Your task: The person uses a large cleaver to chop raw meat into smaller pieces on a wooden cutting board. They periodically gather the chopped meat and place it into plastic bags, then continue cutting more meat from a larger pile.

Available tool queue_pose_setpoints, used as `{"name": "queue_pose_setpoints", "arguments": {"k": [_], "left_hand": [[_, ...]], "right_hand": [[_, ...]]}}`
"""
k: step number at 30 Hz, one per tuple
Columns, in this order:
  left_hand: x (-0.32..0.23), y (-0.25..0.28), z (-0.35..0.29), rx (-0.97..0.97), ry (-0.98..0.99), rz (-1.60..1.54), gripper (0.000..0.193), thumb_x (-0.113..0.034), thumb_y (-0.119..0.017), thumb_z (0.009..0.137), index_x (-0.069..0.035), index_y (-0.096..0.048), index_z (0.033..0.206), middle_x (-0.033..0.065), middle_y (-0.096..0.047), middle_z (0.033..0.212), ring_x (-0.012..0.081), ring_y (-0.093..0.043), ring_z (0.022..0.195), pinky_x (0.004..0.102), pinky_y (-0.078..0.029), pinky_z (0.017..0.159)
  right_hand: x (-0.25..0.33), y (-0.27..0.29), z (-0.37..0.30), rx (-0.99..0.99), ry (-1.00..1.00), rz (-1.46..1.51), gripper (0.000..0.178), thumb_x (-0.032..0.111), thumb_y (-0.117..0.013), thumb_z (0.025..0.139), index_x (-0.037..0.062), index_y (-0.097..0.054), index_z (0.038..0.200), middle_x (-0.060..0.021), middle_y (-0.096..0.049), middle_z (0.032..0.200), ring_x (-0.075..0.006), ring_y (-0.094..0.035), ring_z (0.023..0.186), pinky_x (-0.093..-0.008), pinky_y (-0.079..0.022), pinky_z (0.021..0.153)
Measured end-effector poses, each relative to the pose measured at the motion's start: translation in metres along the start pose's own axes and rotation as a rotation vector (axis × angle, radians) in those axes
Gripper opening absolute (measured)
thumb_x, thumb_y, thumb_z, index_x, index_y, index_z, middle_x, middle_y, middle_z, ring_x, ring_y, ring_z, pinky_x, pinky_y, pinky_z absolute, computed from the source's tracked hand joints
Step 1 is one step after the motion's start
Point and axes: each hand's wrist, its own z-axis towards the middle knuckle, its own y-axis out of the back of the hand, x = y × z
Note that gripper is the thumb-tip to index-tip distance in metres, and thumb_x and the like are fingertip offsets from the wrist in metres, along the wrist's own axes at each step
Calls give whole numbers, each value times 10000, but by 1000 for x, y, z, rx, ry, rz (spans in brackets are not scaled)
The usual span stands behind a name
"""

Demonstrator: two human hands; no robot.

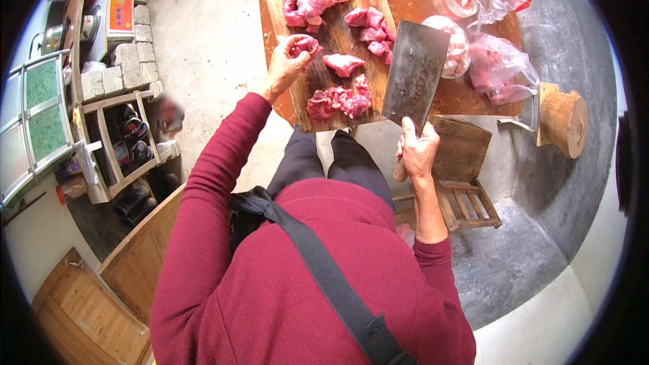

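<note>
My right hand (418,152) is closed round the wooden handle of a cleaver (417,61). Its broad dark blade points away from me, over the right edge of the wooden chopping board (277,10). At the board's left side, my left hand (285,65) grips a piece of raw meat (307,46) between thumb and fingers. A single meat chunk (343,64) lies mid-board. Other cut meat sits in piles: one at the far left (311,8), one at the far right (375,30), one along the near edge (341,99).
The board rests on a brown table (466,105). Right of the cleaver are a pink-filled plastic bag (500,67), a round tub (456,1) and more bags. A wooden chair (463,162) stands below the table's right side. At left are a shoe rack (125,138) and bricks (132,61).
</note>
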Motion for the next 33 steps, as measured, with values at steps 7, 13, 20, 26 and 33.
{"name": "queue_pose_setpoints", "arguments": {"k": [7,13,20,26,33], "left_hand": [[-8,2,-26,406,-469,1044,332,-227,-731,707,-114,-644,1007,104,-569,996,285,-541,968,403,-435,862],[3,-28,6,355,-640,934,232,-94,-640,639,-101,-619,870,109,-582,946,323,-538,951,401,-454,801],[6,-53,31,376,-7,281,234,-124,-604,818,-74,-614,1046,44,-640,985,159,-611,859,276,-474,791],[-8,-55,31,448,269,-315,290,-124,-430,947,-28,-532,1201,56,-563,1179,120,-553,1035,267,-453,898],[-51,-70,57,507,166,-514,338,-120,-398,934,-10,-496,1238,118,-543,1215,185,-548,1085,349,-447,933]], "right_hand": [[-2,1,-5,-7,2,-3,162,117,-555,894,28,-496,772,6,-482,550,-70,-440,376,-238,-338,328],[-4,0,-8,-5,-18,-2,178,117,-557,895,35,-477,758,6,-463,532,-73,-428,373,-240,-340,328],[6,-5,-13,-19,-12,14,208,110,-556,899,43,-437,742,4,-433,505,-78,-409,369,-241,-351,334],[2,1,-13,-37,-19,32,187,116,-551,903,35,-449,769,5,-432,505,-78,-405,369,-242,-352,334],[7,1,-12,-38,-3,10,192,125,-560,900,32,-454,769,5,-432,506,-80,-405,371,-244,-354,337]]}}
